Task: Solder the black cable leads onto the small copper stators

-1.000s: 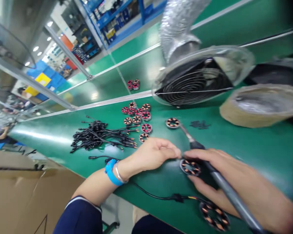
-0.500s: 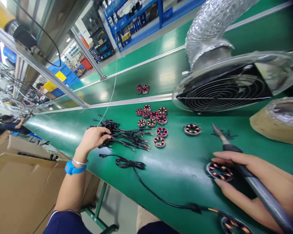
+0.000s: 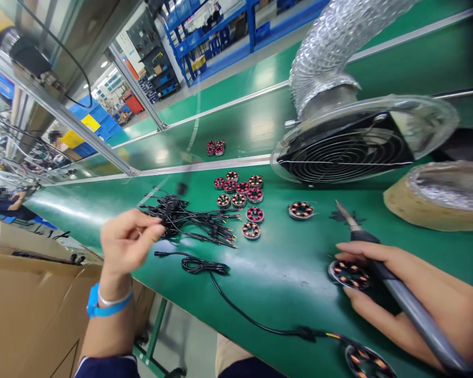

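My left hand (image 3: 128, 241) is closed in a pinch on a black cable (image 3: 169, 209), blurred by motion, raised over a heap of black cables (image 3: 205, 223) with bared coloured wire ends. My right hand (image 3: 449, 299) grips a soldering iron (image 3: 408, 302), its tip pointing away from me. Between that hand's thumb and forefinger sits a round motor stator (image 3: 350, 275) with copper windings. Nearer me, one coiled cable (image 3: 205, 265) runs to another stator (image 3: 368, 362), partly cut off by the frame's lower edge.
Several stators (image 3: 242, 200) are grouped mid-bench, and a single stator (image 3: 300, 210) lies to their right. Small black pieces (image 3: 352, 216) lie beyond the iron's tip. A fume extractor fan (image 3: 342, 152) with a foil duct stands behind. Cardboard boxes (image 3: 27, 310) are at lower left.
My left hand has drawn back toward me and left from the cable heap, with a cable in its pinch. My right hand keeps its hold; the whole view has shifted slightly.
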Action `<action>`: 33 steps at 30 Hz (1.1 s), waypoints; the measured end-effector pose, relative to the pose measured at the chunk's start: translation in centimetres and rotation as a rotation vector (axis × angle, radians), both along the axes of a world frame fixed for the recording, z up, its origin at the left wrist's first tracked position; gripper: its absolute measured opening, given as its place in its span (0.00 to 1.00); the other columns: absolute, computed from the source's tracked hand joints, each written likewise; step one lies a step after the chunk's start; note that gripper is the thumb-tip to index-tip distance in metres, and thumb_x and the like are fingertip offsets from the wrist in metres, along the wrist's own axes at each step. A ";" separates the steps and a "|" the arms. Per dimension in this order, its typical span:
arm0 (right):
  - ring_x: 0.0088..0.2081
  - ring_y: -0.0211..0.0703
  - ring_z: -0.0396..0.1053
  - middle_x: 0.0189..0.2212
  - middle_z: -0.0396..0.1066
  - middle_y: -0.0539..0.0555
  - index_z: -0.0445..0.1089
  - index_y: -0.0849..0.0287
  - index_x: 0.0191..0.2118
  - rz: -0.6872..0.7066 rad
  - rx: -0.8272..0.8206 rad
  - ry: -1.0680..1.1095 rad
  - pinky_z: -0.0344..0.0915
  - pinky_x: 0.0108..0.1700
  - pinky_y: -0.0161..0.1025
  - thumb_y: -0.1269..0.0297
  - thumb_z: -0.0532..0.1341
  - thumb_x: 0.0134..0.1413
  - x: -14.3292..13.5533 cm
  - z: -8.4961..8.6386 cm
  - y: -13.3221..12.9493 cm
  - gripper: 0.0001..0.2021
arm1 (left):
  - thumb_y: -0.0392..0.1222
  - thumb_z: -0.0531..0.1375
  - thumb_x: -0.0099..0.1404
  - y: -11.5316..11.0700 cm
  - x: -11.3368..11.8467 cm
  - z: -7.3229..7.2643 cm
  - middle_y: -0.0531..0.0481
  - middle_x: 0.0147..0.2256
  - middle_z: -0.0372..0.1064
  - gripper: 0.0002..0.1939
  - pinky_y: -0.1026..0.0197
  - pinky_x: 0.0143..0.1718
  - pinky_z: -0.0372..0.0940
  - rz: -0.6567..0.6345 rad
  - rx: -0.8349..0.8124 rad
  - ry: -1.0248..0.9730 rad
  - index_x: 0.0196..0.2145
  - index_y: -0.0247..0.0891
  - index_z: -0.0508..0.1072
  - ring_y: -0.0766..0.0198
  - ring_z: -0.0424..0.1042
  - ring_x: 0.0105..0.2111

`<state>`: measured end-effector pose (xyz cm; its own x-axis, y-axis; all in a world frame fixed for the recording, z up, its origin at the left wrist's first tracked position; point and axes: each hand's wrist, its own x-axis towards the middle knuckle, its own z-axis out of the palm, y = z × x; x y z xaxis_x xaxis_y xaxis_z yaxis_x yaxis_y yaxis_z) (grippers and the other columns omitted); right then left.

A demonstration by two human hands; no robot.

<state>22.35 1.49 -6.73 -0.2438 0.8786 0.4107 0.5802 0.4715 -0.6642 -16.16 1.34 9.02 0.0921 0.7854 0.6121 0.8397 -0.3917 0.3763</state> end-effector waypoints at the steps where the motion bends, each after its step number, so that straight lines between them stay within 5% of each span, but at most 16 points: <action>1: 0.36 0.52 0.76 0.38 0.75 0.57 0.61 0.35 0.55 0.022 0.025 -0.038 0.73 0.40 0.43 0.65 0.64 0.50 0.2 0.4 0.1 0.27 | 0.39 0.67 0.57 -0.3 1.7 -0.6 0.57 0.18 0.64 0.04 0.67 0.18 0.48 -0.100 -0.097 0.061 0.28 0.38 0.76 0.74 0.53 0.16; 6: 0.41 0.51 0.74 0.42 0.72 0.59 0.60 0.54 0.54 0.064 0.099 -0.020 0.73 0.43 0.47 0.69 0.60 0.51 0.4 3.0 -0.4 0.23 | 0.37 0.61 0.62 0.1 8.3 -5.1 0.56 0.18 0.64 0.07 0.67 0.20 0.53 -0.454 -0.306 0.218 0.27 0.36 0.71 0.72 0.58 0.17; 10: 0.38 0.41 0.75 0.42 0.74 0.55 0.60 0.55 0.52 0.010 -0.044 0.231 0.74 0.41 0.38 0.71 0.61 0.52 -0.6 4.2 -0.8 0.21 | 0.36 0.59 0.64 0.8 10.1 -7.5 0.54 0.20 0.68 0.07 0.67 0.23 0.57 -0.561 -0.313 0.276 0.27 0.36 0.70 0.70 0.64 0.19; 17: 0.32 0.35 0.75 0.32 0.75 0.48 0.63 0.54 0.47 0.014 -0.051 0.364 0.72 0.35 0.30 0.72 0.60 0.56 -2.1 4.5 -0.8 0.14 | 0.39 0.55 0.68 1.5 11.4 -6.2 0.49 0.33 0.77 0.09 0.64 0.33 0.65 -0.568 -0.546 0.322 0.39 0.37 0.75 0.64 0.74 0.30; 20: 0.31 0.35 0.75 0.32 0.75 0.48 0.63 0.53 0.47 0.041 0.005 0.375 0.73 0.36 0.31 0.74 0.61 0.55 -2.4 4.5 -1.0 0.15 | 0.40 0.49 0.71 2.0 13.9 -5.6 0.44 0.41 0.75 0.15 0.59 0.45 0.64 -0.555 -0.577 0.161 0.46 0.36 0.73 0.60 0.73 0.41; 22: 0.31 0.35 0.75 0.33 0.75 0.48 0.64 0.53 0.47 0.051 0.063 0.385 0.73 0.36 0.30 0.75 0.62 0.55 -2.6 4.6 -1.1 0.15 | 0.44 0.47 0.72 2.3 15.8 -6.0 0.43 0.41 0.74 0.16 0.58 0.47 0.64 -0.634 -0.736 -0.001 0.44 0.36 0.73 0.59 0.72 0.43; 25: 0.33 0.35 0.75 0.34 0.75 0.49 0.66 0.53 0.46 0.056 0.158 0.379 0.72 0.37 0.30 0.76 0.62 0.55 -2.6 4.7 -1.2 0.15 | 0.57 0.44 0.71 2.5 17.8 -7.4 0.48 0.27 0.71 0.25 0.63 0.29 0.65 -0.750 -1.219 -0.358 0.33 0.36 0.69 0.64 0.71 0.27; 27: 0.33 0.37 0.74 0.34 0.75 0.50 0.67 0.54 0.46 0.040 0.187 0.349 0.73 0.37 0.32 0.75 0.63 0.54 -2.4 4.7 -1.2 0.15 | 0.64 0.46 0.67 2.7 18.3 -8.2 0.54 0.19 0.62 0.28 0.67 0.18 0.53 -0.717 -1.396 -0.570 0.27 0.36 0.65 0.70 0.59 0.16; 30: 0.33 0.37 0.73 0.35 0.74 0.52 0.65 0.56 0.49 -0.021 0.109 0.354 0.73 0.36 0.34 0.73 0.64 0.52 -2.1 4.7 -1.1 0.18 | 0.66 0.55 0.61 2.8 18.3 -8.8 0.58 0.17 0.56 0.27 0.67 0.17 0.45 -0.645 -1.394 -0.710 0.29 0.36 0.66 0.73 0.49 0.16; 33: 0.31 0.35 0.73 0.33 0.74 0.49 0.63 0.55 0.49 -0.012 -0.012 0.436 0.73 0.35 0.32 0.75 0.63 0.51 -2.0 4.7 -1.0 0.20 | 0.63 0.55 0.63 2.7 18.2 -9.1 0.56 0.21 0.58 0.24 0.67 0.22 0.48 -0.650 -1.339 -0.733 0.30 0.36 0.66 0.71 0.52 0.21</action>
